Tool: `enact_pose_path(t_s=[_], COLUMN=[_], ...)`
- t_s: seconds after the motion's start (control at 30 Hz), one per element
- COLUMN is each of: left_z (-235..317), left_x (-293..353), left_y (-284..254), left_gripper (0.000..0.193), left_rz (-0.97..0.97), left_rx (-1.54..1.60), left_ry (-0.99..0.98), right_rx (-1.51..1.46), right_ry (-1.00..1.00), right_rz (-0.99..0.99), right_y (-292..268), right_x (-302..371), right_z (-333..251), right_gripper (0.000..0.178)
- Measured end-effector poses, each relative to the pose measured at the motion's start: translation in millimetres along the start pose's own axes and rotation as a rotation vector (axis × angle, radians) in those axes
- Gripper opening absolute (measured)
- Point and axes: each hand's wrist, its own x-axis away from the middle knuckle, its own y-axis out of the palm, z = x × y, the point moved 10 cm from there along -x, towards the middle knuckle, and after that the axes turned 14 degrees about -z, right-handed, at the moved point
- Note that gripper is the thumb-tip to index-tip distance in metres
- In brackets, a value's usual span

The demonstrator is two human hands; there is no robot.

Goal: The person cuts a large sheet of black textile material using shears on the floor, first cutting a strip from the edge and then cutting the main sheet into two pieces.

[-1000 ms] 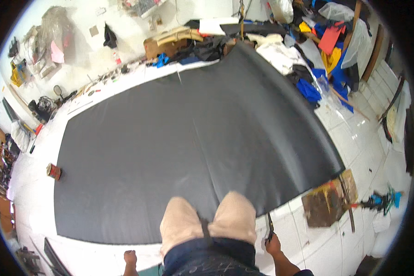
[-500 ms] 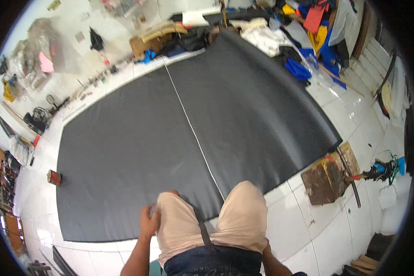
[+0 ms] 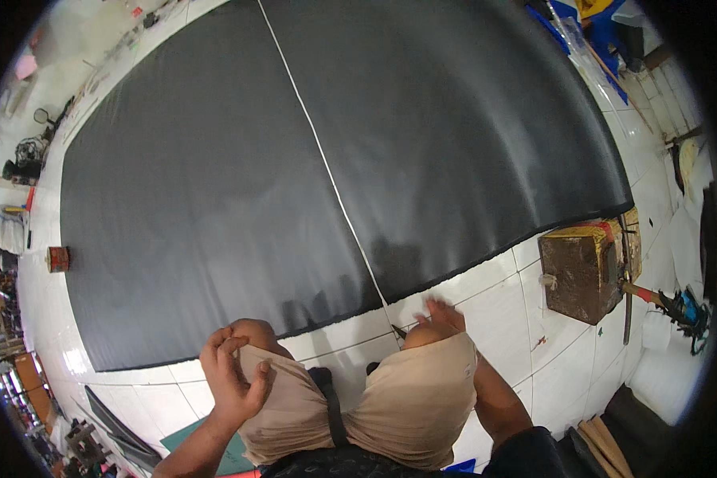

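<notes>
A large black sheet is spread flat over the white tiled floor, filling most of the view. A thin white line, probably a taut string, is stretched across the sheet from far to near, ending at the near edge just in front of the knees. To the right, a worn brown block sits on the tiles, touching the sheet's near right corner. A small reddish tin lies by the left edge.

The left hand is rested on the left knee, fingers loosely curled on the beige trouser cloth, nothing held. The right hand is lowered past the right knee toward the near end of the line; whether that end is pinched cannot be told, as the fingertips are hidden and blurred.

For a true mark, the near end would best be pressed firmly against the floor exactly at the sheet's edge, with the line kept tight and clear of the cloth until it is aligned. Sideways drift of the pressing hand should be avoided.
</notes>
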Motion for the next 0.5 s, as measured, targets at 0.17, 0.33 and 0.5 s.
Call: enact_pose_path(t_s=[0.17, 0.33, 0.5], left_z=[-1.0, 24.4, 31.4], left_x=[6.6, 24.6, 78.3], left_y=[-13.9, -39.3, -55.9], left_gripper=[0.043, 0.045, 0.043], left_rz=[-0.062, -0.198, -0.433], left_rx=[0.028, 0.041, 0.056], left_ry=[-0.061, -0.096, -0.267], right_rx=[0.427, 0.059, -0.927], right_ry=[-0.17, 0.058, 0.345], right_rz=[0.392, 0.313, 0.599], right_y=[-51.9, -94.7, -200.4], right_x=[-53.2, -74.1, -16.2], right_z=[-62.1, 19.7, 41.3], right_gripper=[0.076, 0.043, 0.062])
